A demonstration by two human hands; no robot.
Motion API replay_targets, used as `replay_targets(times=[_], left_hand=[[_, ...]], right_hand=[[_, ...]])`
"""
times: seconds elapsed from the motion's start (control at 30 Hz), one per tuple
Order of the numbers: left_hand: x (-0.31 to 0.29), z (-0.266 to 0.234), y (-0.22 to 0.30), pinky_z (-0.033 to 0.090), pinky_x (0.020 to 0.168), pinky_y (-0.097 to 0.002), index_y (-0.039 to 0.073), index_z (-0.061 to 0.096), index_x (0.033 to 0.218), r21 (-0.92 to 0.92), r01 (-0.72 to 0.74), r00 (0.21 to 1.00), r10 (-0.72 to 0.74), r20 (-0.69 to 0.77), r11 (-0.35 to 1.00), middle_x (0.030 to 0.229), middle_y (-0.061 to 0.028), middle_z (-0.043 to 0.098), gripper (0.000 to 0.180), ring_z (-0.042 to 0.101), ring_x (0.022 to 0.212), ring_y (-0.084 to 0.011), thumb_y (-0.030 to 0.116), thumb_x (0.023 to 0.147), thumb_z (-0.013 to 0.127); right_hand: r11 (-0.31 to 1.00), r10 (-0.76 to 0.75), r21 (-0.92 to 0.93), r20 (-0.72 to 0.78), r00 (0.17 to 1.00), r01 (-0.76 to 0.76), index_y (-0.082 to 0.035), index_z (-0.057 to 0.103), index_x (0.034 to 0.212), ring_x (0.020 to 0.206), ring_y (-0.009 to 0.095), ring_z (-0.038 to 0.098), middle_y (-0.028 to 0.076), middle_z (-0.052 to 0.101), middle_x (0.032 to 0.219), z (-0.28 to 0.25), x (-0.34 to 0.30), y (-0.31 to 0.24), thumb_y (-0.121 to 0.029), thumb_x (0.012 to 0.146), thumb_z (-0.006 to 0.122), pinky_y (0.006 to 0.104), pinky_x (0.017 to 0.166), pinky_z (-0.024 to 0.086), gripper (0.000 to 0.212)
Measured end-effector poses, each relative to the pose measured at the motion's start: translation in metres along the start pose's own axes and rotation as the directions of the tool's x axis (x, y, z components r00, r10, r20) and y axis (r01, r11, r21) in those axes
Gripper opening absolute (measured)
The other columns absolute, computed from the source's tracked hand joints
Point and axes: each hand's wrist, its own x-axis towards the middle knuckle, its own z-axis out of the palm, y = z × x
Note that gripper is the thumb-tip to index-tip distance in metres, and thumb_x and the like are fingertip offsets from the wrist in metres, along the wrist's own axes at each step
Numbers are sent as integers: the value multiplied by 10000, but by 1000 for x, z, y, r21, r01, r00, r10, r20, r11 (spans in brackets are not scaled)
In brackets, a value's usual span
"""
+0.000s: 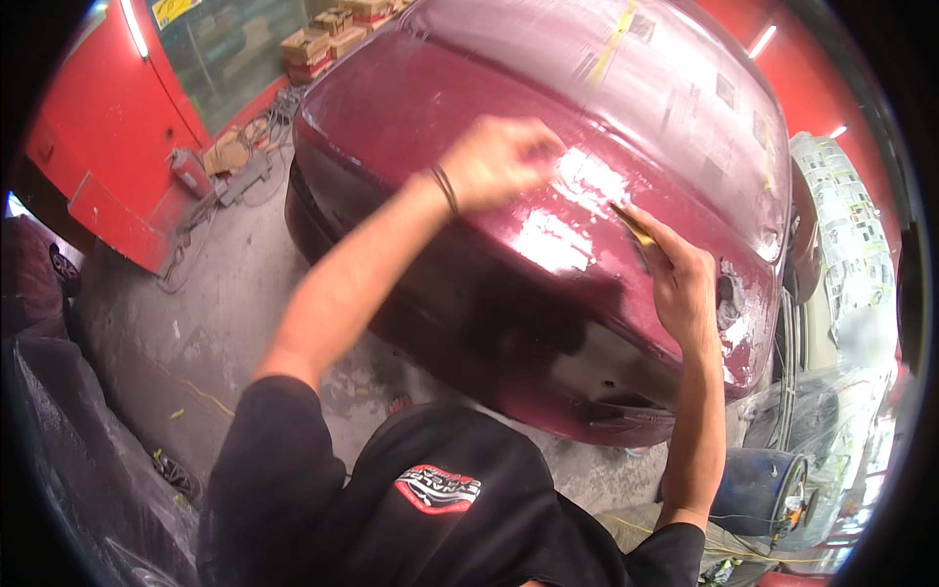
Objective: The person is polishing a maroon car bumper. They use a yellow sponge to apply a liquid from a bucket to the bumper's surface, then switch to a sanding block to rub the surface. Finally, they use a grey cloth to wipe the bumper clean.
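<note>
A dark red car panel (430,108) stretches in front of me, with bright, wet-looking reflections near its middle. Over that panel, left of the glare, hovers my left hand (499,164), a dark band around its wrist. Motion smears its fingers, so their grip and any contact with the paint are unclear. My right hand (682,279) is at the panel's right part, closed on a thin yellow-brown sheet (634,225) that looks like sandpaper. The sheet's edge sticks out past the fingertips, close to the paint. Part of it is hidden by the hand.
Taped, papered-over glass (675,73) lies behind the panel. Cardboard boxes (311,49) are stacked at the far left, near a red fire extinguisher (186,171) and cables. A blue drum (758,489) and plastic sheeting (831,411) stand at the right; a dark covered bulk (88,460) occupies the near left.
</note>
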Motion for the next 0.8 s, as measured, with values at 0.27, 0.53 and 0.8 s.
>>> replay_targets(times=[0.27, 0.53, 0.8], left_hand=[[-20, -199, -238, 458, 1153, -421, 124, 698, 1368, 600, 394, 919, -293, -263, 696, 1412, -137, 681, 553, 606, 1356, -309, 546, 1015, 642], [-35, -177, -236, 378, 1180, -538, 134, 612, 1450, 541, 449, 893, -342, -292, 711, 1465, -153, 614, 536, 535, 1406, -330, 501, 1090, 461], [-20, -185, -247, 324, 1210, -567, 134, 659, 1380, 584, 432, 902, -317, -293, 687, 1493, -92, 609, 497, 500, 1451, -272, 469, 1086, 438]], right_hand=[[900, 32, -434, 137, 990, 31, -68, 658, 1422, 1424, 374, 564, 171, 644, 1469, 28, -119, 5, 82, 922, 581, 494, 1229, 416, 528], [927, 102, -371, 116, 988, -52, -29, 657, 1400, 1442, 372, 546, 193, 647, 1461, 118, -34, -55, 74, 917, 592, 502, 1249, 383, 499], [903, -416, -22, 195, 888, 428, -51, 641, 1380, 1379, 382, 584, 170, 642, 1458, 254, 143, -91, -15, 969, 608, 487, 1159, 489, 414]])
